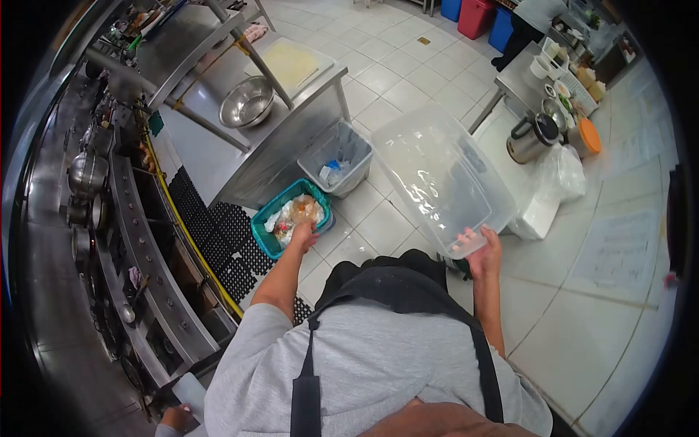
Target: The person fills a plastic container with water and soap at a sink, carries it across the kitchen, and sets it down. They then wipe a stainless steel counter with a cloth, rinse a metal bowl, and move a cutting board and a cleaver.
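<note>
My right hand [484,253] grips the near corner of a large clear plastic storage box [444,175], fingers showing through the plastic. The box is tilted in front of me, above the tiled floor. My left hand [304,237] reaches over the near edge of a teal bin [261,240] filled with rubbish. Its fingers are curled by a translucent, brownish thing [304,210] over the rubbish; what exactly they hold is hard to make out. A grey bin [342,178] with a liner and blue-and-white waste stands just beyond the teal one.
A steel table [218,160] on the left bears a metal colander [247,102] and a cutting board [291,62]. The stove [153,255] runs along the far left. Another person's hand [175,416] shows at lower left. A kettle [531,138] stands right; a person [530,25] works behind.
</note>
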`<control>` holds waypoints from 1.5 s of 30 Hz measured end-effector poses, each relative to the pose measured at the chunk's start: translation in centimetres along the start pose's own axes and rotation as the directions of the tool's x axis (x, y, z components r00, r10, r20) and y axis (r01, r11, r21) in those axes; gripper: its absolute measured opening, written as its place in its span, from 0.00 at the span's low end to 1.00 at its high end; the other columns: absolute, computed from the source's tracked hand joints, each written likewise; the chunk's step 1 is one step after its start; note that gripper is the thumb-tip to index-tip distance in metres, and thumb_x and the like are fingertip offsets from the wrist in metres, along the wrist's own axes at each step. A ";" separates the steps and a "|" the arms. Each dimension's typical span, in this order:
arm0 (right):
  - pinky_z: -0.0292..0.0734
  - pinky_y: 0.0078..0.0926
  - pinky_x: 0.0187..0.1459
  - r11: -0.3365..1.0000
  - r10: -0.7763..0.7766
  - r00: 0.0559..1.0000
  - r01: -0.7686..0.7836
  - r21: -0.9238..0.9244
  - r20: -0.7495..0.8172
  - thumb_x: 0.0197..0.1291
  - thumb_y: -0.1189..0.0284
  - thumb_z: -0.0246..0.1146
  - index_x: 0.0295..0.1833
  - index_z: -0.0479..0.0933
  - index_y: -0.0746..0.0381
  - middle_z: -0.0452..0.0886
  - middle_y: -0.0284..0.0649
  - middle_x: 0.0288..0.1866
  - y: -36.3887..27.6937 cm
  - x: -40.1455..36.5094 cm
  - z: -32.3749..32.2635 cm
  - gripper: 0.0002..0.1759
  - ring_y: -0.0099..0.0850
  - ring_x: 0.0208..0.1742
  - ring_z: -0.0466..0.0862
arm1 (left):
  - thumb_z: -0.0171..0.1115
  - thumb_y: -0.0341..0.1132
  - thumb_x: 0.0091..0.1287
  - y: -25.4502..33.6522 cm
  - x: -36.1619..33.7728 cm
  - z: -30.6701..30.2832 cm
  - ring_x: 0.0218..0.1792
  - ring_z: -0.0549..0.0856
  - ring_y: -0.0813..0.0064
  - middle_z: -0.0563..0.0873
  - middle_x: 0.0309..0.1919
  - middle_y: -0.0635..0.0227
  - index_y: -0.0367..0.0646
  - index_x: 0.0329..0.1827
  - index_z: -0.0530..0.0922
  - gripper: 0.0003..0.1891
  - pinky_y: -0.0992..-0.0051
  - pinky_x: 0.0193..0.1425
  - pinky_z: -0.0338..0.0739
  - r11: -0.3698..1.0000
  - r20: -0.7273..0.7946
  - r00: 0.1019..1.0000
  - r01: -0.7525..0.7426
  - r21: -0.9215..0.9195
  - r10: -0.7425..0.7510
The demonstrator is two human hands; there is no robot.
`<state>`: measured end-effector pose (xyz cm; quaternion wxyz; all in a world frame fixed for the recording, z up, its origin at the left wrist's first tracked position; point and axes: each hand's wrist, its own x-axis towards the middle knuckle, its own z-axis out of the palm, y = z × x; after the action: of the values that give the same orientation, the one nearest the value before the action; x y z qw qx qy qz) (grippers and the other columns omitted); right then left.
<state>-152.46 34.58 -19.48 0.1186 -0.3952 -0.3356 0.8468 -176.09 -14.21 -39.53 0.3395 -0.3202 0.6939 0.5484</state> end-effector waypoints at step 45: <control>0.77 0.70 0.60 0.997 -0.058 0.990 0.064 0.046 -0.130 0.58 0.59 0.69 0.66 0.69 0.54 0.70 0.50 0.71 -36.6 78.4 47.0 0.31 0.54 0.68 0.77 | 0.57 0.52 0.78 89.3 32.6 27.1 0.47 0.89 0.71 0.88 0.53 0.67 0.44 0.60 0.83 0.22 0.72 0.49 0.81 0.855 0.366 0.856 -0.464 0.233 0.365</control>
<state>-241.67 76.13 -19.75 0.1757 -0.4355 -0.3178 0.8237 -264.15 27.26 -22.33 0.3619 -0.0136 0.7632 0.5351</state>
